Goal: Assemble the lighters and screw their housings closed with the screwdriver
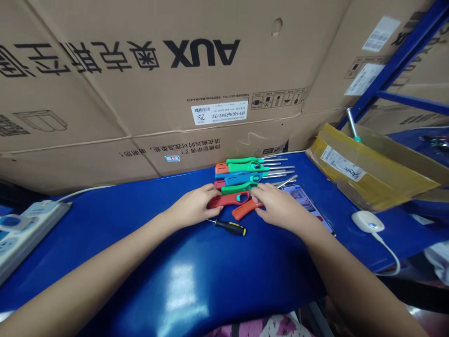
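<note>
Head view: two bare hands, near each other but apart, over a glossy blue tabletop (140,238), closer to its back edge than its front. L hand (195,206) is clamped on the butt end of a red plastic lighter w/ a trigger loop (228,200), thumb below, fingers above. R hand (278,204) is closed on a slanted orange plastic lighter (243,209), butt toward the front edge. Just behind, a row of long-necked green, blue & red plastic lighters (242,178) runs up to the back edge, metal rods toward the R edge. Black-and-yellow screwdriver (229,227) lies just front of the red lighter. Dark-edged phone, screen lit (308,206), sits R of the R hand; further R, a yellow-taped cardboard box (336,159) & a small white rounded device w/ cable (366,221). White power strip (35,229) by the L edge.
</note>
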`<action>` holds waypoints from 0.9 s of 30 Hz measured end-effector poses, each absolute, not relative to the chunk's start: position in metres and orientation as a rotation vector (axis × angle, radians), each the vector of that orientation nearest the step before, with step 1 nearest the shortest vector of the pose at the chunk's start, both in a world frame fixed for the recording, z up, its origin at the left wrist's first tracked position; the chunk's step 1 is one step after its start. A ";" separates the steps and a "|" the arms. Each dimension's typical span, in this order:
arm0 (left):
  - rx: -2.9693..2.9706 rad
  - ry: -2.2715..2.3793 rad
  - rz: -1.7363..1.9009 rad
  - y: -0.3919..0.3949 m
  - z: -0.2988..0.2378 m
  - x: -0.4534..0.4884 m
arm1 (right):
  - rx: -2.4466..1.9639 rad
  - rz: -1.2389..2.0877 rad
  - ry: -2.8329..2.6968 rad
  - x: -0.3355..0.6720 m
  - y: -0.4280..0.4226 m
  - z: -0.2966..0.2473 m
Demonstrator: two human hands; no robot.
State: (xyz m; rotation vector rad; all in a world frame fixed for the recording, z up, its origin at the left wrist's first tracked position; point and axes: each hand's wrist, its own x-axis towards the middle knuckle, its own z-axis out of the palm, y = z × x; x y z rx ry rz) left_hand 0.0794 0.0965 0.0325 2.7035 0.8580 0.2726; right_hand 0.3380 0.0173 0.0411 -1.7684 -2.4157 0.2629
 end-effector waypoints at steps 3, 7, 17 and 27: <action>2.644 0.846 0.321 0.097 0.039 0.073 | -1.781 0.229 -2.403 0.339 0.019 0.042; 2.510 0.931 0.423 0.089 0.045 0.052 | -1.673 0.236 -2.438 0.329 0.017 0.048; 2.330 1.076 0.711 0.044 0.006 0.011 | -1.178 0.547 -2.705 0.300 -0.002 0.050; 2.264 1.041 0.690 0.036 0.010 -0.011 | -0.897 0.719 -1.977 0.294 -0.004 0.054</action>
